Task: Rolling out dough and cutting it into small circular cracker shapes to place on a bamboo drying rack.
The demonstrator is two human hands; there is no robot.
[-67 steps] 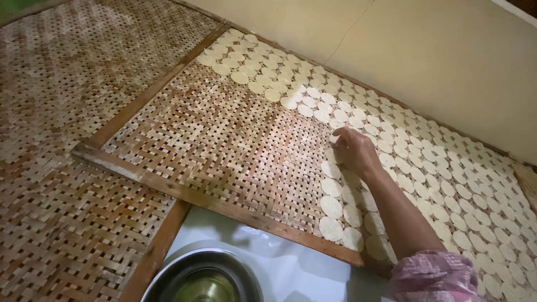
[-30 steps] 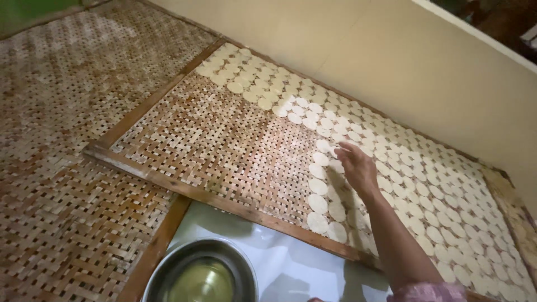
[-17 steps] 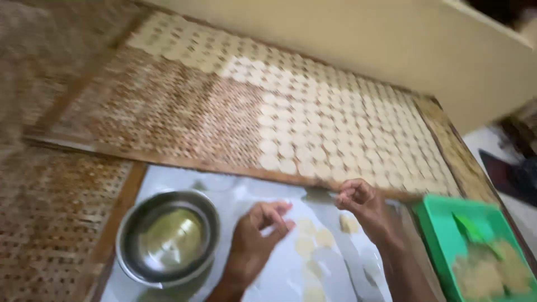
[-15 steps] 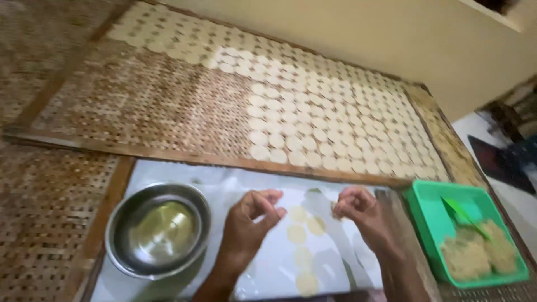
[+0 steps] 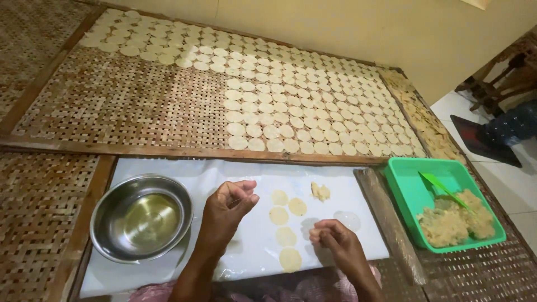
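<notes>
Left hand [image 5: 228,206] loosely curled, empty, near white sheet's [image 5: 168,173] middle beside steel bowl [image 5: 142,217]. Right hand [image 5: 335,241] pinched over something small near front edge, flat dough discs [image 5: 285,223] between.

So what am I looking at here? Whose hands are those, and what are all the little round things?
The picture comes from a camera worn on a person's head, looking down, so the two hands are that person's own. The left hand hovers with fingers curled, seeming empty. The right hand has its fingertips pinched together; what it holds, if anything, I cannot tell. Both are over a white sheet with a few flat pale dough discs and a small dough lump. Beside the left hand sits a shiny metal bowl. To the right lie a wooden stick and a green tray of crumbly dough. Behind, many more discs lie in rows on a woven mat.
</notes>
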